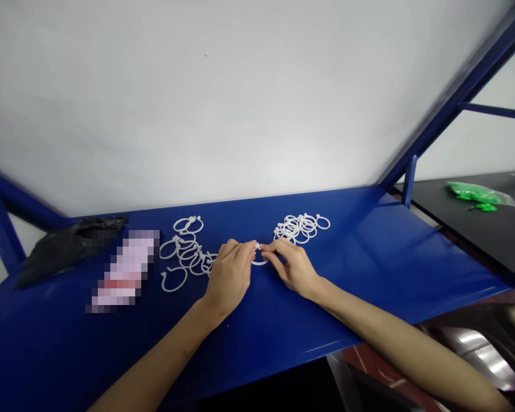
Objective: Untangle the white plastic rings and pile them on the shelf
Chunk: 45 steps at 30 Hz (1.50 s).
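Observation:
A white plastic curtain ring (260,263) is held between my two hands above the blue table, its clasp end pinched at the fingertips. My left hand (230,276) is closed on the ring's left side. From the right, the thumb and forefinger of my right hand (295,268) pinch the same ring near the clasp. Several similar white rings (163,277) lie spread to the left of my left hand; at least one of these has a gap at its ends. Beyond my right hand sits a tighter pile of white rings (289,232), which look closed. Fingers partly hide the held ring.
The blue table (347,240) meets a pale wall (257,103) at the back. At left lie a black plastic bag (64,246) and a blurred pinkish item (126,266). Blue frame bars flank the table. A bag of green pieces (476,194) rests on a black table at right.

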{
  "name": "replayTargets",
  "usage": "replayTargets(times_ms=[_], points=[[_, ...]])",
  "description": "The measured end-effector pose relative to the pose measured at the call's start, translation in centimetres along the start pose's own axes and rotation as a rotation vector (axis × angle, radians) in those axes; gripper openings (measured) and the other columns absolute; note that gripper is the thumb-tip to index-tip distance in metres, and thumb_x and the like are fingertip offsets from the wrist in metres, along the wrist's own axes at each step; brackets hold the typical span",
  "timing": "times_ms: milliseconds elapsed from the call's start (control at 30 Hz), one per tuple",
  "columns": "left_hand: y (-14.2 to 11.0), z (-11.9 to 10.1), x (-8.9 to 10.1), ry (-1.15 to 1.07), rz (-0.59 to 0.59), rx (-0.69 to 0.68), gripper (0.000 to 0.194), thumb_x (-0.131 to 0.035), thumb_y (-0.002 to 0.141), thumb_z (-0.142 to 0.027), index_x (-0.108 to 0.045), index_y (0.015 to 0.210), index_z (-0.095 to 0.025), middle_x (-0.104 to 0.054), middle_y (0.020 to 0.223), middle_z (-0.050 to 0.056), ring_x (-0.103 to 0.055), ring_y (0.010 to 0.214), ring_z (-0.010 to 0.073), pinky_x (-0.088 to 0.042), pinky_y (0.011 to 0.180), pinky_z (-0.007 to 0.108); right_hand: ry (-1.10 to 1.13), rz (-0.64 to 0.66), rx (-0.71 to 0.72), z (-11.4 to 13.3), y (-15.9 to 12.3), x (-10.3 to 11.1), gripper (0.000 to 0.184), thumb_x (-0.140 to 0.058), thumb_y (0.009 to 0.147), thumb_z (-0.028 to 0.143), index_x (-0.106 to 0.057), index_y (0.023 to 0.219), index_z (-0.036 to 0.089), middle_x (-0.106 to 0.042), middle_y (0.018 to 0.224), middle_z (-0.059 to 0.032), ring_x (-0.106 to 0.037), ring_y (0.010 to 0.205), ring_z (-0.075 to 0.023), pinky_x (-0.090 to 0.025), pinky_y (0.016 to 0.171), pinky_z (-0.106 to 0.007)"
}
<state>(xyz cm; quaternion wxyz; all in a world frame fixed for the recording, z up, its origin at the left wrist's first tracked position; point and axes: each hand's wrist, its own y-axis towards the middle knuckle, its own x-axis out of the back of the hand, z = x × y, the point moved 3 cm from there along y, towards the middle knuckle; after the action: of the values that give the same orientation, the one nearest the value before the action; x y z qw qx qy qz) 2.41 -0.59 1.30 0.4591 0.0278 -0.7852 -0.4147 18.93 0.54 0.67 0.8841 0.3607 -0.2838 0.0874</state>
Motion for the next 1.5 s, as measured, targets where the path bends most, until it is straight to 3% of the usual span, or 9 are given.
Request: replayTargets(times_ms=[267,567,700,800,900,1033,1167,1300,1500], points=[[-0.3,0.0,0.0,0.004,0.002,-0.005,0.019,-0.044,0.098,-0.010,-0.061,0.097,-0.020,-0.065,0.077,0.001,-0.058,0.074,0.0185,-0.047,0.070,0.032,-0.042,0.050,0.065,0.5,-0.3,-0.4,0.015,-0.049,0.103,0.023,-0.064,0.102,0.020,-0.069,0.085,-0.0037,-0.058,0.077,-0.0159,-0.050,0.072,-0.028],[0.3,0.4,-0.7,0.044,0.067,0.008,0.021,-0.047,0.099,-0.022,-0.063,0.113,-0.018,-0.071,0.091,0.007,-0.061,0.089,0.0227,-0.049,0.081,0.038,-0.194,0.035,0.058,-0.2,0.6,-0.1,0.021,-0.045,0.104,0.027,-0.064,0.103,0.020,-0.067,0.086,-0.0066,-0.059,0.080,-0.0194,-0.051,0.072,-0.033],[0.5,2.7,-0.4,0.080,0.226,-0.003,0.037,-0.050,0.093,-0.015,-0.063,0.126,-0.024,-0.073,0.105,0.007,-0.060,0.101,0.0255,-0.047,0.089,0.044,-0.334,-0.017,0.026,-0.5,1.9,1.9,0.021,-0.047,0.102,0.028,-0.067,0.101,0.023,-0.066,0.100,-0.0089,-0.060,0.089,-0.0217,-0.053,0.077,-0.035],[0.4,5.7,0.9,0.142,0.291,0.080,0.045,-0.052,0.083,-0.013,-0.065,0.123,-0.026,-0.071,0.114,0.007,-0.058,0.109,0.0274,-0.043,0.097,0.047,-0.552,-0.078,-0.081,-2.0,2.5,4.2,0.023,-0.048,0.101,0.029,-0.070,0.099,0.024,-0.065,0.100,-0.0101,-0.059,0.088,-0.0233,-0.052,0.071,-0.035],[0.2,7.7,2.2,0.210,0.385,0.143,0.040,-0.057,0.076,-0.018,-0.068,0.114,-0.025,-0.070,0.111,0.007,-0.056,0.108,0.0309,-0.042,0.096,0.049,-0.761,-0.079,-0.197,-3.8,2.7,6.3,0.023,-0.049,0.100,0.026,-0.071,0.098,0.022,-0.066,0.094,-0.0113,-0.056,0.086,-0.0253,-0.050,0.071,-0.036],[0.1,8.2,2.5,0.243,0.484,0.172,0.022,-0.055,0.078,-0.019,-0.069,0.094,-0.025,-0.070,0.102,0.007,-0.057,0.101,0.0302,-0.041,0.090,0.049,-0.917,-0.012,-0.359,-5.5,2.5,8.1,0.020,-0.052,0.098,0.023,-0.070,0.107,0.019,-0.070,0.099,-0.0119,-0.057,0.091,-0.0277,-0.048,0.077,-0.037],[0.4,7.7,2.1,0.273,0.450,0.179,0.015,-0.053,0.089,-0.027,-0.067,0.085,-0.025,-0.071,0.093,0.006,-0.056,0.097,0.0304,-0.040,0.086,0.047,-0.953,0.024,-0.424,-6.0,2.3,8.5,0.023,-0.057,0.096,0.021,-0.065,0.117,0.017,-0.072,0.105,-0.0116,-0.058,0.095,-0.0284,-0.047,0.079,-0.038],[0.9,7.3,2.2,0.249,0.333,0.199,0.018,-0.049,0.095,-0.030,-0.066,0.095,-0.026,-0.073,0.097,0.005,-0.057,0.101,0.0305,-0.040,0.087,0.046,-0.946,0.056,-0.439,-6.0,2.2,8.2,0.026,-0.058,0.095,0.024,-0.065,0.120,0.016,-0.073,0.105,-0.0122,-0.059,0.097,-0.0292,-0.047,0.080,-0.039],[1.0,6.5,2.0,0.190,0.249,0.169,0.018,-0.050,0.096,-0.031,-0.067,0.098,-0.025,-0.075,0.096,0.004,-0.060,0.095,0.0279,-0.044,0.084,0.043,-0.914,-0.018,-0.343,-5.6,2.2,7.4,0.031,-0.055,0.098,0.032,-0.066,0.121,0.014,-0.070,0.104,-0.0144,-0.056,0.100,-0.0314,-0.050,0.085,-0.043]])
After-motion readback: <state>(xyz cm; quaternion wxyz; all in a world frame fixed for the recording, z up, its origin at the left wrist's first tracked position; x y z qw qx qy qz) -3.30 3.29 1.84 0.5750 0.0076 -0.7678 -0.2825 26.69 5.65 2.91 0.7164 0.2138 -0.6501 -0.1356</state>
